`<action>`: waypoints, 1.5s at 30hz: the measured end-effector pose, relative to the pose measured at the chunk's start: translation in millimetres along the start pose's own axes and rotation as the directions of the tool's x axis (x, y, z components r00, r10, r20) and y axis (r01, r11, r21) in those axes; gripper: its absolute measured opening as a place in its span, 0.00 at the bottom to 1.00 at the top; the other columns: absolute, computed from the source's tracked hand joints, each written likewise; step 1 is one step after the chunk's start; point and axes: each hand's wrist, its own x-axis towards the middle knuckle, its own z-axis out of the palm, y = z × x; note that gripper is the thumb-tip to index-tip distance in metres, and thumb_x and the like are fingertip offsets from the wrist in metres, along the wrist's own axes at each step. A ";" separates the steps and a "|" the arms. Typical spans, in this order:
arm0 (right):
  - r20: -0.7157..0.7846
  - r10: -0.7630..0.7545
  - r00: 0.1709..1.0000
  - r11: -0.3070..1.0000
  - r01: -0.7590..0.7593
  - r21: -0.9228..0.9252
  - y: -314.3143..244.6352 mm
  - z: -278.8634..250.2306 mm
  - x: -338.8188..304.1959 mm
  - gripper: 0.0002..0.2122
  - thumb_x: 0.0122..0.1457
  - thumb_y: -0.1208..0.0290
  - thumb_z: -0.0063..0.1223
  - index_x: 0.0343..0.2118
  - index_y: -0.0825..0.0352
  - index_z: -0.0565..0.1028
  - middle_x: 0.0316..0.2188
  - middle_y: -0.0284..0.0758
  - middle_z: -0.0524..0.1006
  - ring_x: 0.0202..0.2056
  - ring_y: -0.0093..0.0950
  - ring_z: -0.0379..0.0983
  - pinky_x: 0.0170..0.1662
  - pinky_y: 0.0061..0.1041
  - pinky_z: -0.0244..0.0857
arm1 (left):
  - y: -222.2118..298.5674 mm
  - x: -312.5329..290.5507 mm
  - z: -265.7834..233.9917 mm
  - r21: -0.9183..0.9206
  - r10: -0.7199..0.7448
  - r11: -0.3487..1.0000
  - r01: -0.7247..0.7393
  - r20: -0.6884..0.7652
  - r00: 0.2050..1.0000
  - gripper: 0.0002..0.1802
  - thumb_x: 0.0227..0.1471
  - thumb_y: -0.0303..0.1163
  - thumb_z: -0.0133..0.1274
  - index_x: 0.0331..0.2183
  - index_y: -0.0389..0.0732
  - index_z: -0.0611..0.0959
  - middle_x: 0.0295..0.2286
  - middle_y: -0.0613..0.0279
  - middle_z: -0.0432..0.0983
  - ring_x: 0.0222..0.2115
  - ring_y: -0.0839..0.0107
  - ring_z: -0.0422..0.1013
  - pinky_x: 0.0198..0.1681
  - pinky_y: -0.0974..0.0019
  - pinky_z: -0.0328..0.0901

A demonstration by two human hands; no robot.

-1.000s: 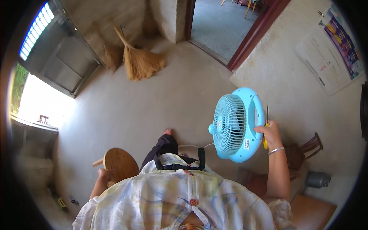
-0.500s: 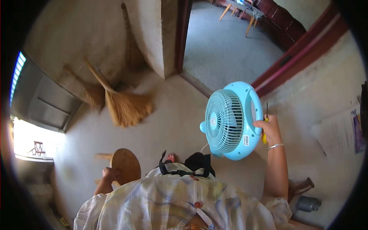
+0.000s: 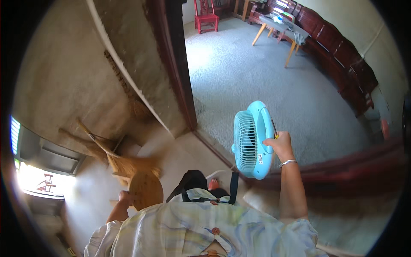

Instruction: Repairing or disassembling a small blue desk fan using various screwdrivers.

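Note:
My right hand (image 3: 281, 146), with a silver bangle at the wrist, is closed round the handle of a light-blue electric fan (image 3: 247, 143). The fan hangs upright in front of the doorway, its grille toward the left. Pinned in the same hand is a thin tool with a yellow grip (image 3: 277, 136) and a dark shaft, apparently a screwdriver; most of it is hidden. Low on the left, my left hand (image 3: 124, 198) grips a round wooden stool (image 3: 146, 191) at its side. The stool is tipped, with its legs pointing left; my fingers are partly hidden.
A dark red door frame (image 3: 175, 64) borders the doorway, with a low sill (image 3: 218, 152) below. Beyond stand a table (image 3: 282, 31), a dark wooden bench (image 3: 329, 47) and a red chair (image 3: 206, 18). Straw brooms (image 3: 115, 160) lean at the left wall.
I have moved forward to the doorway, and more of the far room shows. The fan has turned more side-on. Both hands keep their holds; the stool now overlaps the broom in view.

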 end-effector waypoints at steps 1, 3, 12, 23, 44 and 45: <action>0.013 -0.011 1.000 1.000 0.011 0.003 -5.2 -0.8 8.9 0.13 0.30 0.72 0.60 0.21 0.76 0.76 0.18 0.39 0.75 0.20 0.24 0.72 0.24 0.22 0.65 | 1.3 -11.5 1.4 0.087 -0.041 0.995 0.041 -0.001 0.999 0.24 0.21 0.43 0.69 0.20 0.35 0.81 0.19 0.58 0.76 0.16 0.70 0.72 0.22 0.67 0.69; -0.010 -0.009 1.000 0.997 0.009 -0.072 -17.5 -5.4 20.7 0.14 0.30 0.71 0.60 0.21 0.76 0.76 0.18 0.40 0.75 0.19 0.25 0.72 0.23 0.23 0.65 | -32.6 7.2 25.7 0.250 -0.081 0.966 0.067 0.046 0.996 0.28 0.18 0.44 0.70 0.23 0.34 0.81 0.20 0.57 0.77 0.18 0.69 0.73 0.23 0.66 0.69; 0.051 0.078 0.996 0.969 -0.087 0.231 -25.6 -65.1 49.1 0.10 0.32 0.76 0.57 0.21 0.75 0.73 0.17 0.36 0.73 0.17 0.22 0.69 0.19 0.20 0.62 | -3.8 23.0 49.3 0.249 -0.045 0.968 0.021 0.092 0.995 0.27 0.23 0.40 0.70 0.27 0.31 0.80 0.23 0.55 0.77 0.21 0.68 0.73 0.26 0.64 0.70; 0.130 -0.034 0.991 0.999 0.030 0.031 -37.6 -90.9 119.2 0.07 0.32 0.77 0.57 0.17 0.73 0.74 0.15 0.32 0.72 0.16 0.20 0.67 0.20 0.18 0.62 | -25.9 -30.5 84.0 0.164 -0.091 0.984 0.071 0.119 0.989 0.27 0.24 0.38 0.69 0.28 0.31 0.80 0.24 0.54 0.77 0.22 0.68 0.73 0.27 0.63 0.70; 0.548 -0.154 0.822 0.947 0.281 -0.154 -99.1 -75.9 300.6 0.07 0.32 0.78 0.58 0.17 0.73 0.75 0.15 0.31 0.72 0.16 0.18 0.66 0.19 0.18 0.61 | 30.3 -157.7 306.4 -0.263 -0.122 0.946 0.188 0.249 0.961 0.25 0.26 0.35 0.68 0.29 0.30 0.80 0.25 0.53 0.77 0.23 0.68 0.73 0.28 0.63 0.70; 0.564 -0.124 0.817 0.949 0.264 -0.174 -100.5 -77.5 301.1 0.07 0.32 0.78 0.58 0.18 0.74 0.75 0.16 0.31 0.73 0.16 0.18 0.66 0.19 0.18 0.61 | 36.1 -161.4 312.1 -0.284 -0.120 0.939 0.193 0.256 0.959 0.25 0.26 0.35 0.68 0.29 0.30 0.80 0.25 0.53 0.77 0.23 0.68 0.73 0.28 0.63 0.70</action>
